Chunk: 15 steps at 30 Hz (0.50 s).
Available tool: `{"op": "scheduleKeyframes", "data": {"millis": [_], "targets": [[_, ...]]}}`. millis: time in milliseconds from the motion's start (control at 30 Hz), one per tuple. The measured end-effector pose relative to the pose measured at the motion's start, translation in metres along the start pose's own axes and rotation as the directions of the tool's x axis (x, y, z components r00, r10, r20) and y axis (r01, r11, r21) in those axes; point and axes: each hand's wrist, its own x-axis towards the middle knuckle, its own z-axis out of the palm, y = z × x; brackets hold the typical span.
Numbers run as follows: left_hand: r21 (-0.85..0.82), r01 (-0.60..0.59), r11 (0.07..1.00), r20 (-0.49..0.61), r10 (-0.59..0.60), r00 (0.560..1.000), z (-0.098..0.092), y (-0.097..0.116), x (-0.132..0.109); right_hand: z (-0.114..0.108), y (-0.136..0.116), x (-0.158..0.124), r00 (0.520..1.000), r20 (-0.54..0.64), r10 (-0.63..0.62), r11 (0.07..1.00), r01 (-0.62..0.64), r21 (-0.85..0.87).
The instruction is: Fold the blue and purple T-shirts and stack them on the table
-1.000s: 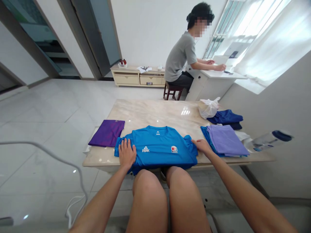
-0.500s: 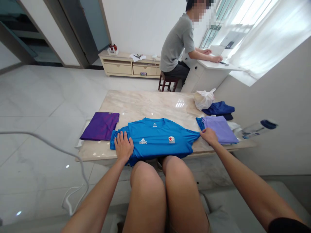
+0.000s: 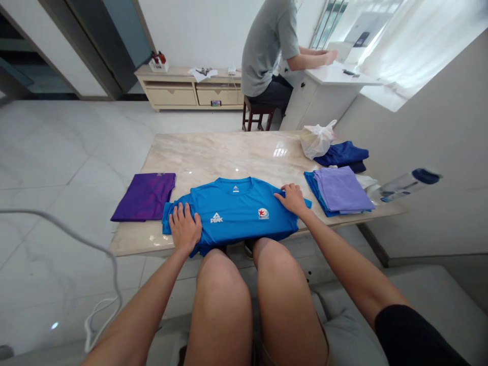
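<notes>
A blue T-shirt (image 3: 236, 211) with a white logo and a round badge lies front up on the marble-topped table (image 3: 213, 152). Its collar points away from me, and its lower part hangs over the near edge by my knees. My left hand (image 3: 185, 227) rests flat with fingers spread on the sleeve at the left. On the other side, my right hand (image 3: 293, 199) lies over the right shoulder and sleeve, fingers stretched out on the cloth. A folded purple garment (image 3: 147, 197) is left of the shirt. To the right sits a stack topped by a folded lavender garment (image 3: 341, 189).
Behind the lavender stack are a white plastic bag (image 3: 316, 141) and dark blue clothing (image 3: 345, 155). A clear bottle (image 3: 406, 185) stands at the table's right end. A grey cable (image 3: 76, 236) hangs at the left. Across the room, a person (image 3: 267, 46) sits at a white desk (image 3: 324, 96).
My right hand has let go of the pulled-out sleeve tip and moved left onto the shoulder area, its fingers now flat. The left hand stays on its sleeve. The camera view has tilted slightly.
</notes>
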Motion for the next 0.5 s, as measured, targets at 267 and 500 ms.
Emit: {"op": "scheduleKeyframes", "data": {"millis": [267, 500], "targets": [[-0.003, 0.056, 0.998, 0.064, -0.056, 0.996, -0.007, 0.008, 0.001, -0.041, -0.011, -0.022, 0.887, 0.059, -0.457, 0.871, 0.433, 0.232], [-0.020, 0.061, 0.998, 0.062, -0.059, 0.996, -0.011, 0.011, 0.001, -0.054, 0.036, -0.028, 0.957, -0.030, -0.290, 0.890, 0.281, 0.359]]}}
